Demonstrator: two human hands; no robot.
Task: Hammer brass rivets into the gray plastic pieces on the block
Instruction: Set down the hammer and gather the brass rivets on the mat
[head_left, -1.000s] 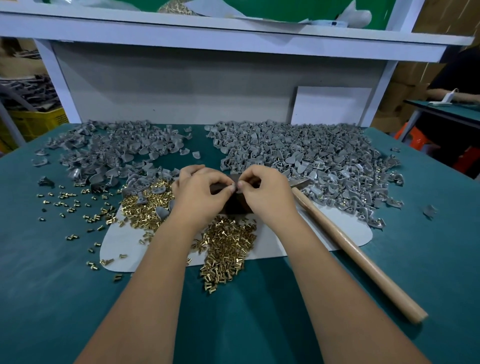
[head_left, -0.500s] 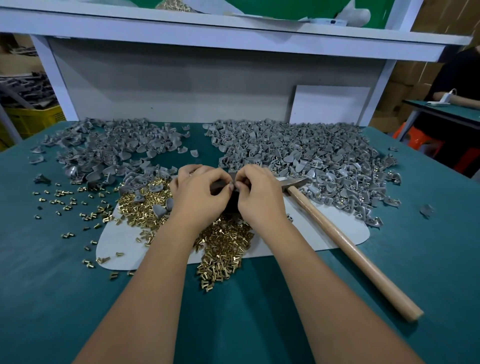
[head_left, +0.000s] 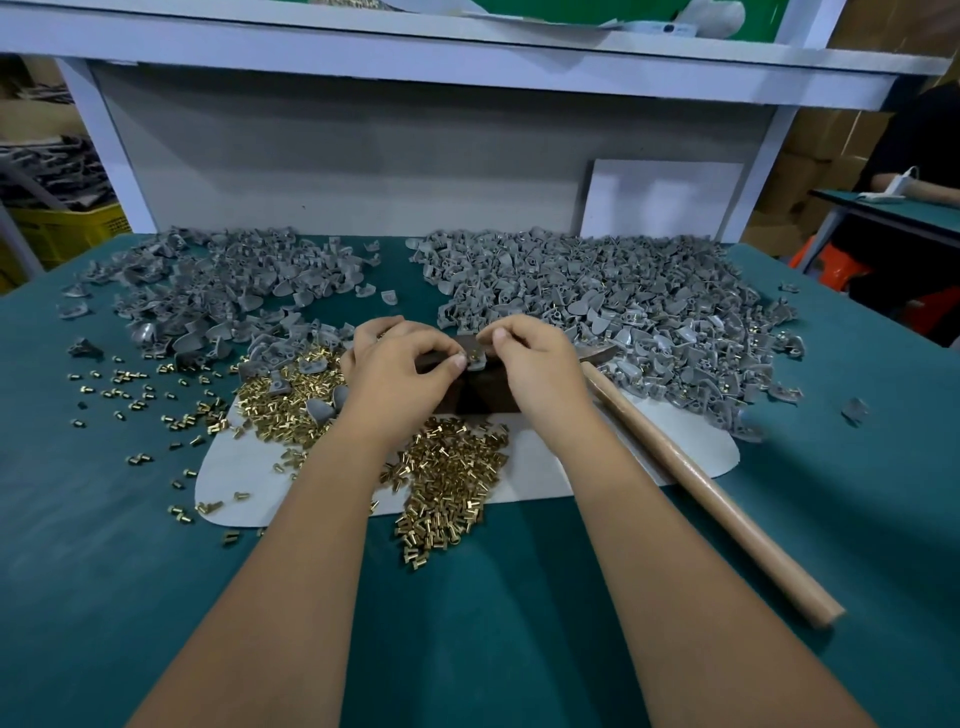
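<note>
1. Teal-covered workbench (head_left: 779, 519): two heaps of gray curved plastic pieces (head_left: 597, 291) are sitting at the back, far side of the block.
2. Wooden-handled hammer (head_left: 691, 478) is lying untouched, just right of the right hand.
3. Dark rectangular block (head_left: 480, 397) is sitting on the white mat, between both hands.
4. Left hand (head_left: 400, 379) and right hand (head_left: 535, 364) are both pinching narrow on one gray piece atop the block.
5. Small brass rivet (head_left: 474, 356) is going in. Judgement: seat it square, stem fully home, before striking.

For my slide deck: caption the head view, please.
Both hands fit a rivet into a gray piece on the block; hammer lies alongside.
</note>
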